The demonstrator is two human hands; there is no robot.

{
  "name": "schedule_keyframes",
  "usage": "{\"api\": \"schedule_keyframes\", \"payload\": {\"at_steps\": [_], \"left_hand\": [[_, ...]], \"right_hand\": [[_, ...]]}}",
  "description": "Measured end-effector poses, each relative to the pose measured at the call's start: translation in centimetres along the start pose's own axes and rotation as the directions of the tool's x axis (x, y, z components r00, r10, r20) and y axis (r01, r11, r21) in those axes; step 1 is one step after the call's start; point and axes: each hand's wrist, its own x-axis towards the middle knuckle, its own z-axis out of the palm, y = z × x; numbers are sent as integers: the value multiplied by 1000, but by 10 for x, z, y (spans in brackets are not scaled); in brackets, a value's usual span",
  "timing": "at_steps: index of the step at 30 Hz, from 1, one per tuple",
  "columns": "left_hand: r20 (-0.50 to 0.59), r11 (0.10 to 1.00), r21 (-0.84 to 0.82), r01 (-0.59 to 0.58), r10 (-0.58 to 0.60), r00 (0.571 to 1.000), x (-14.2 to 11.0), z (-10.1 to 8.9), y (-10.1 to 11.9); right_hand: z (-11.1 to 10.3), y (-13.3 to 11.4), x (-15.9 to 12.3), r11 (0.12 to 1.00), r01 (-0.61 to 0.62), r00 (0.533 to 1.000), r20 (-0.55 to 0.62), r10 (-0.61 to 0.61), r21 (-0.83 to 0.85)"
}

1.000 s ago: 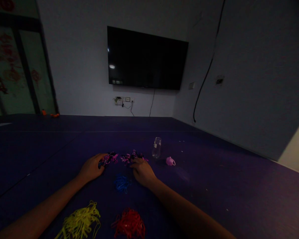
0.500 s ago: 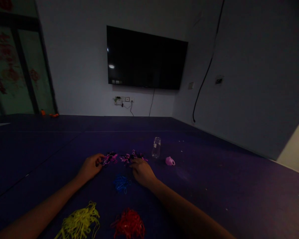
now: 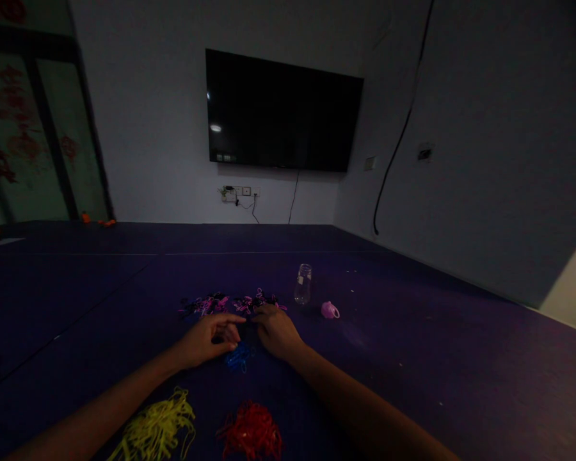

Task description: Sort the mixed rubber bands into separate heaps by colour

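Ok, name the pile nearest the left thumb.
The blue pile, by the left thumb; the yellow pile and red pile lie nearer the camera, the pink-black piles beyond.

Your head cam looks forward and down over the purple surface (image 3: 393, 320), facing the wall-mounted TV (image 3: 283, 112). Your left hand (image 3: 202, 340) and right hand (image 3: 277, 331) sit near, below centre; TV's well back.

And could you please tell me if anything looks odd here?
A black cable hangs down the right wall, its lower end seemingly plugged into nothing. Pale specks dot the purple surface near the pink cap, like litter.
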Motion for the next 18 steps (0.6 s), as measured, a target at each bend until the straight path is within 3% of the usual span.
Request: {"api": "schedule_keyframes", "payload": {"at_steps": [3,5,7,8,10,11,13,15,18], "left_hand": [[-45,999,46,1,1,999,0,0,2],[-203,983,181,23,14,979,1,-9,4],[-386,904,401,152,16,922,2,-22,7],[-446,809,527,263,0,895,2,-29,9],[-452,530,743,408,-52,890,1,-40,10],[-454,403,798,448,-85,887,0,-43,9],[-442,257,844,470,-162,882,-2,-47,6],[-434,242,844,478,-216,875,-3,-47,1],[-420,326,821,469,-210,883,-3,-46,-8]], "right_hand": [[-1,-1,0,1000,1,1000,0,-1,-1],[0,0,0,1000,12,1000,-8,-12,0],[1,0,0,1000,21,1000,-15,-21,-2],[1,0,0,1000,23,1000,-17,-23,-3],[2,1,1,1000,22,1000,-19,-22,-5],[3,1,1,1000,22,1000,-16,-22,-6],[3,2,1,1000,20,1000,-8,-20,-5],[2,1,1,1000,14,1000,-4,-14,-2],[0,0,0,1000,11,1000,-10,-11,3]]}}
